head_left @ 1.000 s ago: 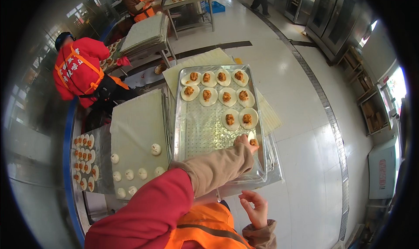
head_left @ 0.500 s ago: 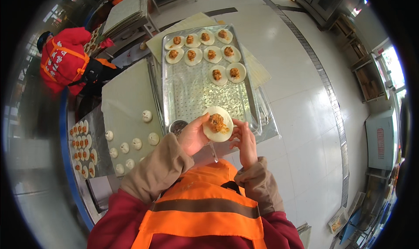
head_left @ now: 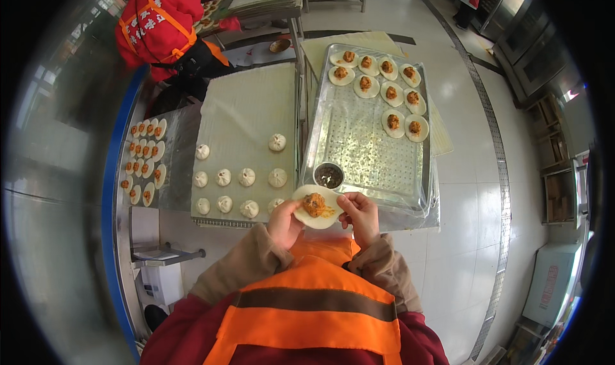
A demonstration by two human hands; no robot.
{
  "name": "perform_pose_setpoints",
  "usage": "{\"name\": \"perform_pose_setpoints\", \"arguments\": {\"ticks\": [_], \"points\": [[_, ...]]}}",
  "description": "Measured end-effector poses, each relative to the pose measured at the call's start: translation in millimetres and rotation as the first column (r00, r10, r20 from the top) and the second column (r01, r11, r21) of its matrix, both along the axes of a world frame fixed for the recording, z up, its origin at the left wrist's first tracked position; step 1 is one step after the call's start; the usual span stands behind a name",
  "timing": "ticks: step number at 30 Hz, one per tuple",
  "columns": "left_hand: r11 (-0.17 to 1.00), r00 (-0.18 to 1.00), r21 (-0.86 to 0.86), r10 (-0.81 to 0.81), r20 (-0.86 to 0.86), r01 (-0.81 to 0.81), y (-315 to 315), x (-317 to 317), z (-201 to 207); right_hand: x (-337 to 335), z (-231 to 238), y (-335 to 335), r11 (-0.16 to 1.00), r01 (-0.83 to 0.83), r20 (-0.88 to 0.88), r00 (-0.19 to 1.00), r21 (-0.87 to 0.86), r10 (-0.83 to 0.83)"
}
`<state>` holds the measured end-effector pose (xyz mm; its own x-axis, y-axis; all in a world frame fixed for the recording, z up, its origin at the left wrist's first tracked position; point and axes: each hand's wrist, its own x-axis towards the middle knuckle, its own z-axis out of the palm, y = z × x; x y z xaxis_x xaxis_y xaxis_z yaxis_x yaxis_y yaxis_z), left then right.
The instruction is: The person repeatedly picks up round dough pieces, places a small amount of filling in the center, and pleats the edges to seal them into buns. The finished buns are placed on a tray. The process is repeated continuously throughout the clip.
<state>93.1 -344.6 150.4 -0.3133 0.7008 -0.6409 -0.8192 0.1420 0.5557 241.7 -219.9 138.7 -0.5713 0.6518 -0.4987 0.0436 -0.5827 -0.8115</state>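
Observation:
Between my two hands is a round dough wrapper (head_left: 315,219) with a mound of reddish-brown filling (head_left: 313,204) on it. My left hand (head_left: 284,223) is closed on its left edge, partly beneath it. At the right edge, the thumb and fingers of my right hand (head_left: 362,216) pinch the dough. Just beyond the wrapper, a small metal bowl (head_left: 328,175) with dark contents stands on the near left corner of a perforated metal tray (head_left: 359,154). Several filled, unfolded wrappers (head_left: 391,93) lie at that tray's far and right side.
Left of the tray, pleated buns (head_left: 246,177) sit in rows on a cloth-covered board (head_left: 246,109). More filled wrappers (head_left: 147,148) lie on a sheet farther left. A co-worker in a red top (head_left: 160,25) bends over a table at the far left. A floor drain (head_left: 490,128) runs along the right.
My view has turned left, so tray and board appear farther right. My right hand has gone from loose fingers beside the wrapper to pinching its edge, which is now stretched toward it.

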Motion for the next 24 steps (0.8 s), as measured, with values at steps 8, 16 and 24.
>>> {"name": "perform_pose_setpoints", "arguments": {"ticks": [8, 16, 24], "points": [[0.958, 0.983, 0.229, -0.185, 0.023, 0.175, -9, -7, -6, -11, 16, -21, 0.822, -0.161, 0.148, 0.984, 0.546, 0.095], [0.962, 0.984, 0.209, -0.177, -0.023, 0.178, -7, -4, -7, -7, 17, -12, 0.681, -0.181, 0.201, 0.978, 0.710, 0.050], [0.975, 0.985, 0.143, -0.169, -0.016, 0.170, -9, -5, -25, -7, 5, -13, 0.340, -0.254, 0.195, 0.960, 0.905, 0.199]]}}
